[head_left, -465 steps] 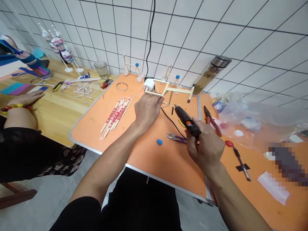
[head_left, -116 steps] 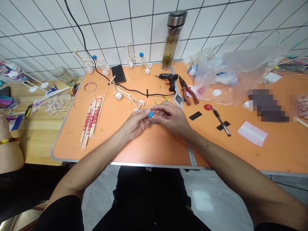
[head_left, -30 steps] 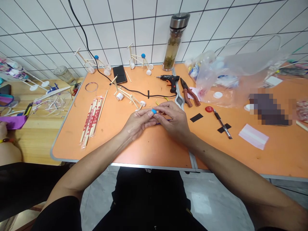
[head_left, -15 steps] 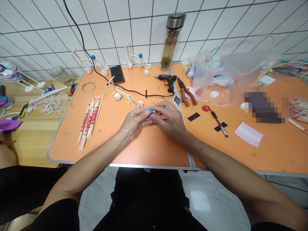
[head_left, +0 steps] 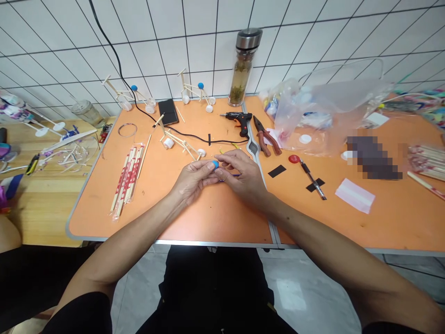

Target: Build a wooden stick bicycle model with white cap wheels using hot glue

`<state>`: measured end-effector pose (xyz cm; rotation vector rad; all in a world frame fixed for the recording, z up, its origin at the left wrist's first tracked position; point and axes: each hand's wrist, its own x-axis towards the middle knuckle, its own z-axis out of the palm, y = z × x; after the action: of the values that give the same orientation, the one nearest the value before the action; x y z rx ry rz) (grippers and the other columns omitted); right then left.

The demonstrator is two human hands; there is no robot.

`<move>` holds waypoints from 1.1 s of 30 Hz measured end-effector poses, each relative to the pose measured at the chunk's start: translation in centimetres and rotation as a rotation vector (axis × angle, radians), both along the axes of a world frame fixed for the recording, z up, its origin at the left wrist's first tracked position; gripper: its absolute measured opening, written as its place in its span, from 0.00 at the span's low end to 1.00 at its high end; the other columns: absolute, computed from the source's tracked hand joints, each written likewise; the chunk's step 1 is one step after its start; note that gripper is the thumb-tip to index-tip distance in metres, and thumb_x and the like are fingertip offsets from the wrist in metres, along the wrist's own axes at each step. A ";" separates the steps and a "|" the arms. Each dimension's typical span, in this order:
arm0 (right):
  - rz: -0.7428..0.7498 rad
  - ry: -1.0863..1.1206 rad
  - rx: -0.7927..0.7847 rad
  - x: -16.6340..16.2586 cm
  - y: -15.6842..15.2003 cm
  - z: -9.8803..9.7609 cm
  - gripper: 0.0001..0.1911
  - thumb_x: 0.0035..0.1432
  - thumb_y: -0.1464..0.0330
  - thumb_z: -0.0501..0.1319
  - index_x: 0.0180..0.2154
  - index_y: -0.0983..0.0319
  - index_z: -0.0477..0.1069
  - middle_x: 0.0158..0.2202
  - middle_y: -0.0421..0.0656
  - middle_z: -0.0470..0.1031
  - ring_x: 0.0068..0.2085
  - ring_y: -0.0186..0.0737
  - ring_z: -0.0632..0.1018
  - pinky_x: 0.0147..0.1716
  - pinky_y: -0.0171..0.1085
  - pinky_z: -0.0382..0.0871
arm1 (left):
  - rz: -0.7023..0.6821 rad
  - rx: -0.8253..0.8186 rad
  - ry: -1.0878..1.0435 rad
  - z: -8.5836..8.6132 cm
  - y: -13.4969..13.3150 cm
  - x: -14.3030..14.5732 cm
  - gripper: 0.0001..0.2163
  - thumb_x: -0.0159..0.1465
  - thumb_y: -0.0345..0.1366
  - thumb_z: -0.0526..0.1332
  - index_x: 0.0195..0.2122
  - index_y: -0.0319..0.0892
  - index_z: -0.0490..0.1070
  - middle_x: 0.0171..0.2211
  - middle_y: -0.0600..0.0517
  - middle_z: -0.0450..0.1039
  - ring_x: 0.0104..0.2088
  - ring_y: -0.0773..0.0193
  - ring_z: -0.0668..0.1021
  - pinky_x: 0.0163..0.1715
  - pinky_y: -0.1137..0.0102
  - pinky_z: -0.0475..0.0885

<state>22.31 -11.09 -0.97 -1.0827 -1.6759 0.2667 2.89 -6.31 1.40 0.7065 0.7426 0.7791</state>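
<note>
Above the orange table, my left hand (head_left: 193, 181) pinches a small blue round piece (head_left: 215, 164) between thumb and fingers. My right hand (head_left: 243, 174) meets it from the other side, its curled fingers and thumb at the edge of the piece. Partly hidden beneath the right hand lies a thin purple item (head_left: 229, 177). Just beyond my hands rests a bicycle-like model (head_left: 181, 141) of wooden sticks with white wheels. Two similar models, a left one (head_left: 128, 95) and a right one (head_left: 196, 90), stand by the wall, each with a blue round piece on top.
A black glue gun (head_left: 239, 121) with its cable, pliers (head_left: 266, 137) and a tea bottle (head_left: 242, 69) are at the back. Wrapped sticks (head_left: 128, 181) lie left. On the right are a pen (head_left: 313, 180), a red disc (head_left: 294, 159) and plastic bags (head_left: 330, 106).
The view has shifted slightly. My right fingers have moved a little around the blue piece, while my left hand keeps its pinch on it.
</note>
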 end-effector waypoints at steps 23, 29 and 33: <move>-0.004 -0.020 0.056 -0.2 -0.3 0.4 0.12 0.78 0.65 0.70 0.57 0.54 0.89 0.49 0.48 0.85 0.49 0.48 0.87 0.48 0.49 0.86 | -0.071 0.014 -0.064 -0.7 0.0 -0.2 0.24 0.53 0.47 0.91 0.43 0.38 0.89 0.39 0.46 0.91 0.38 0.62 0.91 0.46 0.69 0.84; -0.007 -0.034 0.032 -0.1 -0.4 0.7 0.15 0.79 0.62 0.69 0.61 0.52 0.87 0.51 0.49 0.86 0.45 0.48 0.86 0.46 0.51 0.87 | -0.062 0.003 -0.049 -0.6 -0.1 0.0 0.19 0.59 0.44 0.88 0.43 0.38 0.89 0.39 0.46 0.91 0.39 0.61 0.91 0.46 0.68 0.84; -0.003 -0.034 -0.009 0.0 -0.5 1.0 0.14 0.79 0.60 0.68 0.59 0.52 0.88 0.51 0.49 0.86 0.47 0.50 0.86 0.47 0.51 0.88 | -0.044 -0.002 -0.046 -0.4 -0.2 0.0 0.18 0.58 0.43 0.89 0.41 0.38 0.89 0.39 0.46 0.91 0.38 0.61 0.90 0.47 0.67 0.84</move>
<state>22.28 -11.62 0.07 -1.1019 -1.7043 0.2550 2.87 -6.49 0.96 0.6986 0.6836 0.7518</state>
